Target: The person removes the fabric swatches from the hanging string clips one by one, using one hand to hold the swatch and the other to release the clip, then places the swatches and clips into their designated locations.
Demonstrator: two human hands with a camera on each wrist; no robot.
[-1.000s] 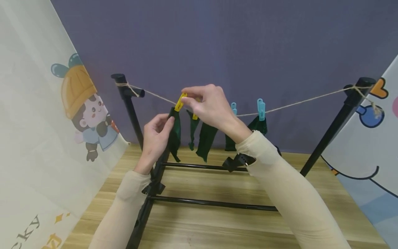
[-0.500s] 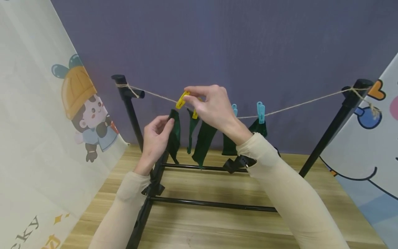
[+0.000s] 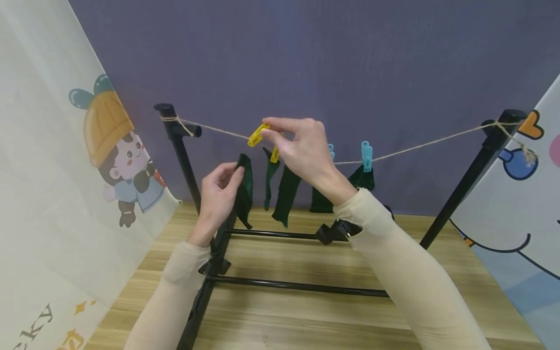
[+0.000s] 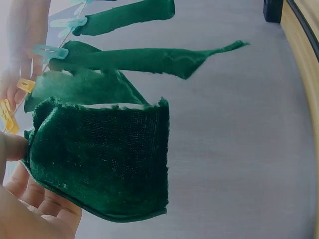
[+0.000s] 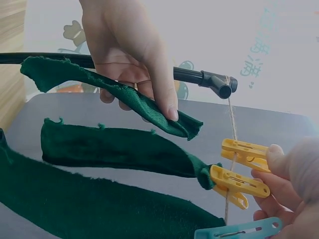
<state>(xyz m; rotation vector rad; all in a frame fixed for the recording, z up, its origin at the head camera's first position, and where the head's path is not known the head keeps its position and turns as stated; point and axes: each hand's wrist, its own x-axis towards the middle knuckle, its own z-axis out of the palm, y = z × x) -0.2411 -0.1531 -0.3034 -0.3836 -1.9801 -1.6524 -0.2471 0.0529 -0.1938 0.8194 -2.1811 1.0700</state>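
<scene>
My left hand point(image 3: 220, 192) pinches the top of a dark green fabric piece point(image 3: 245, 194), which hangs down from the fingers. In the right wrist view, this piece is visibly apart from the string. Between thumb and fingers, my right hand point(image 3: 304, 148) pinches a yellow clothespin point(image 3: 258, 135), its far end at the string point(image 5: 232, 119); whether it bites the string I cannot tell. Just beside it, a second yellow clothespin point(image 5: 237, 181) clamps another green fabric piece point(image 5: 117, 149) to the string. Light blue clothespins point(image 3: 367, 156) hold more green pieces farther right, partly hidden by my right hand.
The string runs between a black left post point(image 3: 183, 155) and a black right post point(image 3: 459, 194). Black crossbars point(image 3: 302, 287) join the frame low over the wooden table point(image 3: 284, 321). A grey-blue backdrop point(image 3: 280, 58) stands behind, with printed white sheets at both sides.
The yellow clothespin in my right hand has come off the top of the held green piece, moving slightly up and right and tilting flatter. My left hand has stayed nearly still with the fabric.
</scene>
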